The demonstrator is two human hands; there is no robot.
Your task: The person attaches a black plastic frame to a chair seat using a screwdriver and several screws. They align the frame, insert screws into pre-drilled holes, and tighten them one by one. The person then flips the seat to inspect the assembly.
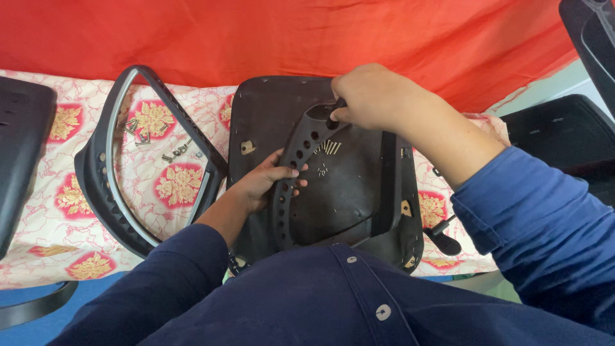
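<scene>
The right hand is closed around the top end of a curved black armrest, its grip wrapped over the part near the far edge of the seat base. The left hand holds the same armrest lower down, fingers curled over its row of round holes from the left side. The armrest lies on the upturned underside of a dark seat base, which rests on the surface just in front of the person's body. A small cluster of screws sits on the seat base, just right of the armrest. Left of the seat base lies a second armrest, a black loop with a grey inner strip, and within that loop a few bolts and hex keys lie on the floral cloth covering the surface. A red sheet hangs behind. More black chair parts sit at the far left and right edges.
</scene>
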